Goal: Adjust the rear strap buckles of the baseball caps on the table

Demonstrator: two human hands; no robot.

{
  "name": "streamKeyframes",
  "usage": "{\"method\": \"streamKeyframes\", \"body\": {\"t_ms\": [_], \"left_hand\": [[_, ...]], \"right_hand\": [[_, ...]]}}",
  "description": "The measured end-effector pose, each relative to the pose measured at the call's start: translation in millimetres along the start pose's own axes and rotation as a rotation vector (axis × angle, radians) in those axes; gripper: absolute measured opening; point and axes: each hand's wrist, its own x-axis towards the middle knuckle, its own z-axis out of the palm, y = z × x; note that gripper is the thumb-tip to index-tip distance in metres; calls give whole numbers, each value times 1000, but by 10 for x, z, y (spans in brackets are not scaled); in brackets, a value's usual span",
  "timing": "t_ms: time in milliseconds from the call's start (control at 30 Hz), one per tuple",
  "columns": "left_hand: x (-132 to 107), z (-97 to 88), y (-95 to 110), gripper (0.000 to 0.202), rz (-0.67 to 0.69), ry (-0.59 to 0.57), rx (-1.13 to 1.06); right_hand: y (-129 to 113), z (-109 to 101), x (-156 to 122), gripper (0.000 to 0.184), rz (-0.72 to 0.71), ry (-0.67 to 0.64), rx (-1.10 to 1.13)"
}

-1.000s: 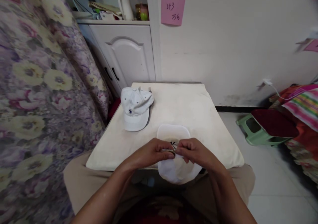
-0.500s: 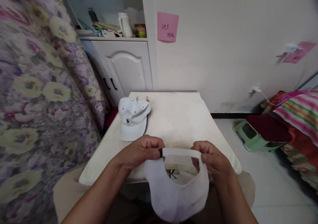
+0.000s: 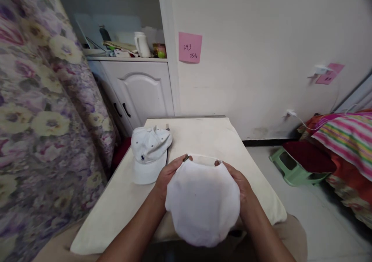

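White cap [image 3: 203, 204] prob. light, soft, not fragile; best hold's the sides nr back strap [image 3: 205, 155], where L hand [image 3: 167, 173] & R hand [image 3: 240, 182] pinch it, fingers part-hidden.

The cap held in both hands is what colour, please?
The held cap is white, best seen in the head view.

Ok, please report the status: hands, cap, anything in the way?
Left fingers, right fingers: holding white cap by opposite sides. Possible obstacle: second cap on table, near left fingers.
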Motion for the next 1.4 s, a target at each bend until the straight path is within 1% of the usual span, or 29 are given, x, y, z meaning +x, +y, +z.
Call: {"method": "streamKeyframes", "body": {"t_ms": [100,133,200,267,333,400,500,567,633,700,767,800,867,900,967,1033,1100,1267,1400], "left_hand": [[127,-16,97,14,-28,-44,-316],[173,-30,126,10,-38,-53,-370],[278,-82,170,6,-60,-28,-434],[401,-167,192,10,-91,12,-473],[530,-285,188,17,-145,15,-484],[649,-424,159,28,-171,-26,-484],[787,-629,86,42,-131,-87,-478],[853,-726,33,42,-116,-79,-474],[903,-776,-22,39,-115,-18,-461],[933,-790,-93,36,-74,65,-443],[942,-795,-195,34,5,136,-433],[941,-803,-258,34,57,167,-433],[941,-836,-399,35,117,203,-454],[945,-861,-469,35,116,215,-471],[957,-919,-593,34,31,202,-508],[955,-975,-687,35,-40,188,-527],[920,-1019,-758,37,-66,186,-536],[786,-1068,-906,37,-84,181,-559],[791,-1085,-997,35,-47,185,-562]], "right_hand": [[-28,-80,140,21,-31,-27,33],[-26,-116,187,23,-37,-48,48],[5,-208,290,29,-43,-83,84],[63,-322,411,32,-61,-77,110],[125,-439,549,27,-92,-34,122],[164,-541,689,24,-105,-8,127],[167,-645,869,25,-112,-1,148],[155,-694,948,26,-114,-2,170],[156,-737,989,27,-103,3,193],[173,-781,1002,28,-86,18,209],[195,-830,999,26,-76,38,217],[203,-856,996,25,-75,48,219],[209,-911,993,22,-75,66,224],[208,-939,994,21,-71,74,224],[201,-992,1003,20,-57,83,219],[197,-1037,1015,20,-42,90,214],[200,-1070,1025,20,-36,96,212],[227,-1113,1021,20,-16,95,187],[265,-1135,1015,19,5,87,146]]}}
